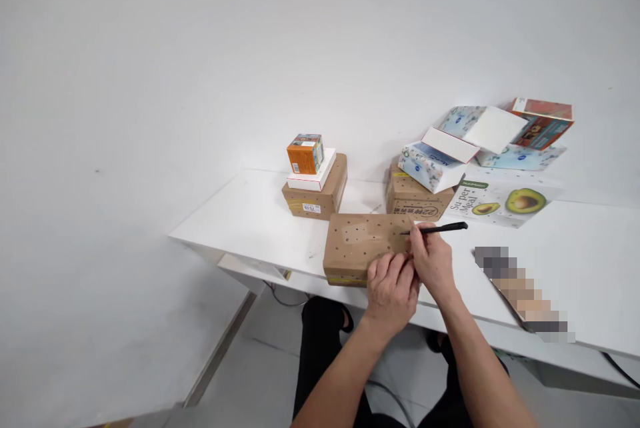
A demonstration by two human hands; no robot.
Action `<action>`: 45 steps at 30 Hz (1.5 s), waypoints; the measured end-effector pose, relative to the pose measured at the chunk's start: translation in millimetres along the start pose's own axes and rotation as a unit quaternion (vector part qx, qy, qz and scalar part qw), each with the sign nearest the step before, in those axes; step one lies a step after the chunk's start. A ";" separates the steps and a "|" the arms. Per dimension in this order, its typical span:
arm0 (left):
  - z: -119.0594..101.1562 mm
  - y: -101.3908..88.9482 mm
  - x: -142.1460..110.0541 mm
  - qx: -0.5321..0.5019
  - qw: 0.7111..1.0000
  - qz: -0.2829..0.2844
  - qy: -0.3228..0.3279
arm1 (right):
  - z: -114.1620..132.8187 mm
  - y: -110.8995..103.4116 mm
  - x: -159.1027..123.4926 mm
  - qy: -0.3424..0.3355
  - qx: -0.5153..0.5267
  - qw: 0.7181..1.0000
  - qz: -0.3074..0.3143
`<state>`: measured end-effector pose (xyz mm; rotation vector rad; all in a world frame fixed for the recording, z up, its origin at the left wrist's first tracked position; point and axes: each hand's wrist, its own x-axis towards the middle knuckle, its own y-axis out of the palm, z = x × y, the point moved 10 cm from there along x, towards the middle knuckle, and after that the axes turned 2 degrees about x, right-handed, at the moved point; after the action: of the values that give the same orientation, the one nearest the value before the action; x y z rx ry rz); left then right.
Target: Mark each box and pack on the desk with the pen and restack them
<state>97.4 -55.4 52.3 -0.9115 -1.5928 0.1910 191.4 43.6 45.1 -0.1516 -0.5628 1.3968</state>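
A brown cardboard box (355, 245) dotted with small dark marks lies near the front edge of the white table, a strip of clear tape on its top. My left hand (393, 287) rests over the box's near right edge, fingers bent onto the top and holding it. Beside it, my right hand (434, 260) is closed round a black pen (447, 227). The pen lies nearly level, its tip at the box's top near the right end. What the lower fingers of my right hand touch is partly hidden.
Behind on the left, a cardboard box (315, 203) carries a white box (313, 179) and an orange box (306, 153). At the right stand another cardboard box (417, 205), several patterned cartons (435, 167) and an avocado-printed box (505, 205). A blurred-out flat object (520, 291) lies right.
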 end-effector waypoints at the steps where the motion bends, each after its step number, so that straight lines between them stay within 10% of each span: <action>1: -0.2 -0.3 0.2 0.003 1.000 -0.001 0.001 | -0.1 -0.9 -0.6 0.002 0.009 1.000 -0.004; 11: -2.1 1.0 -1.0 0.022 1.000 0.005 0.019 | -36.3 -41.3 -7.8 0.061 0.136 0.977 -0.152; 15: -2.1 0.9 -2.0 0.031 0.999 -0.001 0.020 | -75.2 -40.0 2.9 0.108 -0.061 0.992 -0.029; 19: -1.5 0.6 -2.0 0.026 1.000 -0.007 0.016 | -102.3 -15.7 3.7 0.086 -0.283 0.946 0.132; 27: -3.4 4.6 4.4 0.044 0.999 -0.023 0.011 | -100.1 1.0 -15.1 0.106 -0.371 0.909 0.157; 34: -4.9 10.4 1.2 0.054 0.998 -0.028 0.026 | -110.2 -85.1 -21.0 0.020 -0.452 0.891 -0.033; 38: -5.0 10.0 -1.2 0.055 0.997 -0.043 0.032 | -157.2 -150.7 -26.4 0.162 -0.466 0.867 -0.069; 45: -5.0 9.1 -3.2 0.054 0.996 -0.067 0.038 | -172.4 -149.9 -29.8 0.158 -0.423 0.892 0.009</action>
<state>105.8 -53.1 45.8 -0.7178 -1.5505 0.1452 401.2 25.5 -48.2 -1.0704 -0.8623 1.0269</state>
